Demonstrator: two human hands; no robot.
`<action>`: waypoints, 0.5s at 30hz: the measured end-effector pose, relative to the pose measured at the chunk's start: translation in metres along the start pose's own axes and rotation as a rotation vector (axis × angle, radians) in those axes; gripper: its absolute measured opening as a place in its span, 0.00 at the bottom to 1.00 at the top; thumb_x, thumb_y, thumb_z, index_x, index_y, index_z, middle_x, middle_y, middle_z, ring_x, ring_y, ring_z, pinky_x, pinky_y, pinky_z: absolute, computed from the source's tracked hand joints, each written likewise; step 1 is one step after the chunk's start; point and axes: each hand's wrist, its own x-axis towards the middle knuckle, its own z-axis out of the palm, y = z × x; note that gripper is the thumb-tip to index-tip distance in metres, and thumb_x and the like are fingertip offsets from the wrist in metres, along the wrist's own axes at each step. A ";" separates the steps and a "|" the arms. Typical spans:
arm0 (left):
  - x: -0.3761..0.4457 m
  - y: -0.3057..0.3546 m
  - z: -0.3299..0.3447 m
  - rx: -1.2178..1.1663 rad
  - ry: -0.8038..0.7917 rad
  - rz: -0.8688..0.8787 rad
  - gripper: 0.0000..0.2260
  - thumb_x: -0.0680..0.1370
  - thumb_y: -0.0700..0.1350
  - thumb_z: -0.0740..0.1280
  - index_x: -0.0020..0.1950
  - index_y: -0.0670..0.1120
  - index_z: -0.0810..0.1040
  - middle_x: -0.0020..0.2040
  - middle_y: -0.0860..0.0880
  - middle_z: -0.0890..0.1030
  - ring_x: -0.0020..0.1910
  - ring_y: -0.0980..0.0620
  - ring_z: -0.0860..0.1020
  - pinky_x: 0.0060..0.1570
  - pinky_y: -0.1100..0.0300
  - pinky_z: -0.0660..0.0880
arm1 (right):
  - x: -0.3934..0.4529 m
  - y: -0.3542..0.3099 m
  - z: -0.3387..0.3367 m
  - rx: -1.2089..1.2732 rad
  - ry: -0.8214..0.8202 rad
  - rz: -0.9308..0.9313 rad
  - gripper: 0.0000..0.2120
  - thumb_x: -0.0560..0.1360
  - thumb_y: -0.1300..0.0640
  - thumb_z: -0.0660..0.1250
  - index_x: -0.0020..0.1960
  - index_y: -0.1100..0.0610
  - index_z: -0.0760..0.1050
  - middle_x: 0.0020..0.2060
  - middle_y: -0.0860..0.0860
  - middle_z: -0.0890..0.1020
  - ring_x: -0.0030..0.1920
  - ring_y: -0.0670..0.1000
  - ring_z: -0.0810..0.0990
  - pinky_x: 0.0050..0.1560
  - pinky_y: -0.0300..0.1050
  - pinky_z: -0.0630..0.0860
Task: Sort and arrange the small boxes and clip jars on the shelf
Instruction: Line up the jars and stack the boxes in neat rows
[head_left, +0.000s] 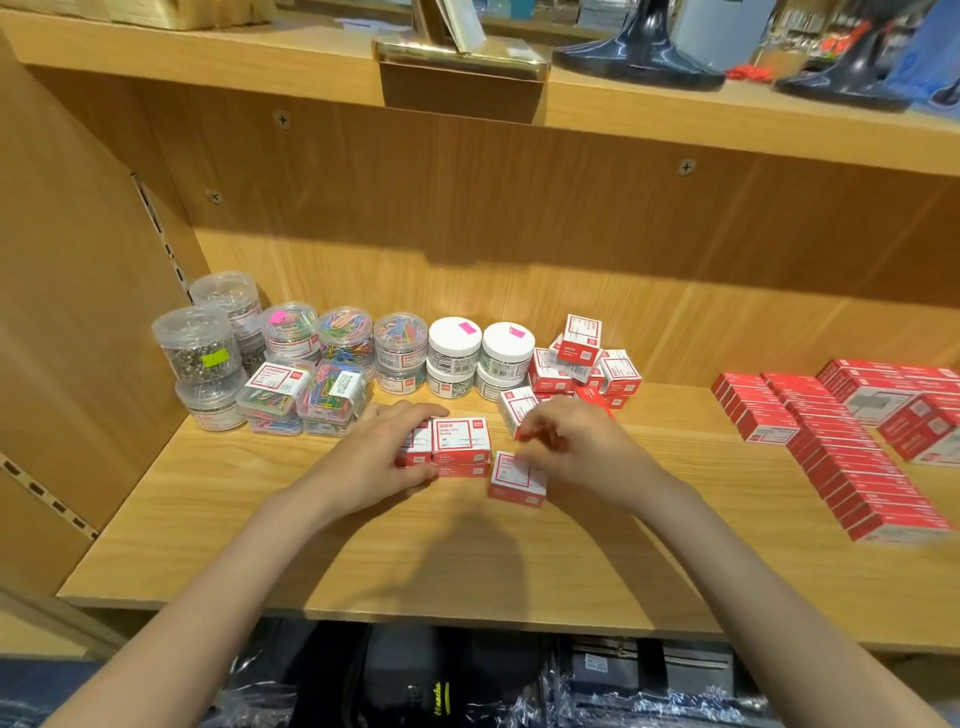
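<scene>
We've got both hands over the wooden shelf (218, 519), approx centre. Our left hand (384, 457) is spread fairly wide, thumb at the near side and fingers curled over the far side of a small cluster of red-and-white boxes (460, 441), stacked two high, w/ palm pressed to the cluster's left end; it cups them rather than lifting. Our right hand (576, 447) is motion-blurred, fingers bent and drawn close together, hovering just above and touching or nearly touching a single red-and-white box (517, 478) lying flat just right of the cluster; can't tell if it really grips that box. Another box (519, 410), tilted on edge, sits just beyond the right hand's fingertips. Beyond that, a loose heap of same boxes (584, 358) leans vs. the back panel. Beyond the left hand: two stacks of white-lidded jars (480, 353), then clear jars of coloured clips (345, 338), flat clear packs of coloured clips (304, 395) just beyond-left of the left hand, and clear tubs of silver clips (200, 353) furthest left. Well to the right of the right hand, long rows of red staple boxes (852, 457).
</scene>
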 end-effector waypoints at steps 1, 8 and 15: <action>0.000 0.001 0.001 0.003 0.023 -0.009 0.25 0.73 0.52 0.69 0.68 0.54 0.65 0.60 0.55 0.71 0.58 0.52 0.64 0.61 0.53 0.63 | 0.008 0.001 -0.005 -0.039 0.077 0.058 0.09 0.72 0.52 0.69 0.47 0.57 0.76 0.43 0.49 0.76 0.48 0.50 0.73 0.44 0.44 0.66; -0.001 0.013 0.007 -0.046 0.096 -0.058 0.22 0.73 0.51 0.69 0.66 0.54 0.69 0.52 0.58 0.72 0.54 0.53 0.62 0.54 0.56 0.64 | 0.037 -0.008 0.014 -0.406 0.012 0.241 0.20 0.72 0.46 0.67 0.56 0.58 0.71 0.56 0.55 0.74 0.61 0.56 0.67 0.54 0.49 0.68; 0.000 0.010 0.007 -0.044 0.079 -0.064 0.21 0.74 0.51 0.68 0.65 0.55 0.69 0.50 0.60 0.70 0.54 0.52 0.64 0.49 0.58 0.61 | 0.036 0.005 0.004 -0.300 -0.101 0.030 0.16 0.69 0.50 0.71 0.37 0.52 0.63 0.58 0.48 0.72 0.57 0.52 0.64 0.54 0.44 0.66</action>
